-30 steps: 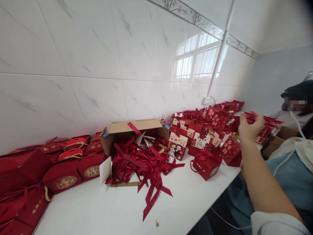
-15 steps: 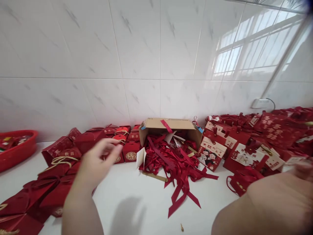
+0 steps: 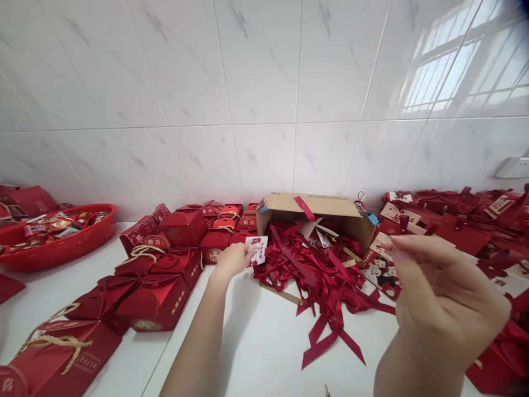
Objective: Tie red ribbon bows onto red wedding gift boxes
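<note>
left hand is now reaching out over the white table and pinching a small white tag with red print, where half a second ago it was hovering empty and open, nearer the camera. judged from this, the tag is being lifted off the edge of the ribbon pile. the thumb and fingers are closing on the tag's left edge, the rest of the hand curled. the tag is standing nearly upright, its printed face turned toward the camera, its long axis running roughly vertical with a slight lean. it is sitting just left of the ribbons, in front of the tipped cardboard box, whose open mouth is facing the viewer.

right hand is being held up close to the camera, loosely curled, fingertips drawn together; whether anything thin is caught between them cannot be told. it has swung in from the far right.

red gift boxes are crowding the left side, a red basket further left.
</note>
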Tool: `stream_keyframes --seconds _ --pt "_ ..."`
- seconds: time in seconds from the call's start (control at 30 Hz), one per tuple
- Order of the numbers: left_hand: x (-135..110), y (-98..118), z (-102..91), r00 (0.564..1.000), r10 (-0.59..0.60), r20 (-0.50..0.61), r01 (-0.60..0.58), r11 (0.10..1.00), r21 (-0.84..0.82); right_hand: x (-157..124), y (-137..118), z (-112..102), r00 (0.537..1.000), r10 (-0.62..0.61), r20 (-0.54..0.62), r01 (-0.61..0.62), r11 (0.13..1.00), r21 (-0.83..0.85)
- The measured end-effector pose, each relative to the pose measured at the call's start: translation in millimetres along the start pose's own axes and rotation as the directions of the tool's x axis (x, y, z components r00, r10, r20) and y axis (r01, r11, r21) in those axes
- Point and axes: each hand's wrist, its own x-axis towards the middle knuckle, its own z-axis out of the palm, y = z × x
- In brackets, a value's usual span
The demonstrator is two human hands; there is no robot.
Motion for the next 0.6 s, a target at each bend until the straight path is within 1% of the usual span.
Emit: stream_keyframes --seconds 0.07,0.1,0.13,0.17,0.2,0.23,0.27,0.3,0.33,0.37,0.4,0.43,0.47,0.5,0.53,0.57,0.6 --pt "-11.6 0.5 -14.6 0.999 0.045 -0.026 -0.046 0.998 -0.051 2.7 8.9 0.5 0.996 0.066 0.063 -0.069 0.997 0.045" --pt "-19.8 2.1 -22.3 0.996 0.082 -0.026 -0.084 0.993 -0.086 3.8 14.6 2.7 0.985 0.113 0.133 -0.12 0.992 0.047" --pt "-29.2 4.9 -29.8 0.992 0.128 -0.021 -0.13 0.983 -0.129 4.5 20.5 5.9 0.955 0.166 0.244 -0.172 0.985 0.003" --pt "-39.5 9.0 -37.0 0.982 0.187 -0.013 -0.186 0.966 -0.182 4.7 26.1 9.8 0.903 0.223 0.368 -0.215 0.975 -0.064" --pt "-50.2 13.9 -43.6 0.961 0.275 0.002 -0.265 0.927 -0.267 4.4 30.7 13.9 0.826 0.278 0.49 -0.242 0.961 -0.137" --pt "-60.8 19.3 -49.6 0.931 0.365 0.003 -0.342 0.875 -0.342 3.8 33.7 17.8 0.731 0.319 0.603 -0.251 0.948 -0.198" --pt "-71.0 24.5 -54.8 0.892 0.452 0.012 -0.41 0.82 -0.399 2.9 34.9 21.1 0.62 0.34 0.707 -0.248 0.94 -0.235" --pt "-80.4 29.1 -59.3 0.849 0.527 0.031 -0.463 0.771 -0.438 2.0 34.3 23.6 0.489 0.334 0.806 -0.236 0.94 -0.247" --pt "-88.8 32.3 -63.2 0.797 0.599 0.071 -0.504 0.726 -0.467 1.0 32.1 25.1 0.343 0.294 0.892 -0.218 0.949 -0.228" --pt "-96.0 34.1 -66.5 0.731 0.67 0.132 -0.535 0.682 -0.499 0.2 29.1 25.8 0.192 0.222 0.956 -0.196 0.963 -0.184" --pt "-102.0 34.4 -69.4 0.655 0.728 0.203 -0.551 0.644 -0.532 -0.7 26.2 25.9 0.045 0.137 0.99 -0.171 0.977 -0.128" --pt "-106.8 33.2 -72.0 0.582 0.765 0.276 -0.551 0.62 -0.559 -1.6 24.4 25.9 -0.089 0.054 0.995 -0.15 0.986 -0.067" --pt "-110.7 30.9 -74.3 0.529 0.778 0.338 -0.542 0.616 -0.572 -2.7 24.6 26.2 -0.211 -0.013 0.977 -0.147 0.989 -0.019" --pt "-113.5 27.8 -76.2 0.517 0.766 0.381 -0.529 0.637 -0.561 -3.8 27.6 26.9 -0.297 -0.039 0.954 -0.158 0.987 -0.009" --pt "-115.3 24.2 -77.5 0.552 0.731 0.402 -0.514 0.678 -0.526 -5.0 33.9 28.3 -0.301 0.013 0.954 -0.17 0.983 -0.067" --pt "-116.1 20.2 -78.0 0.624 0.671 0.401 -0.489 0.735 -0.47 -6.2 43.5 30.1 -0.233 0.131 0.964 -0.181 0.968 -0.175" --pt "-115.8 16.0 -77.6 0.714 0.591 0.376 -0.45 0.798 -0.401 -7.1 55.7 32.1 -0.109 0.291 0.95 -0.204 0.929 -0.308"
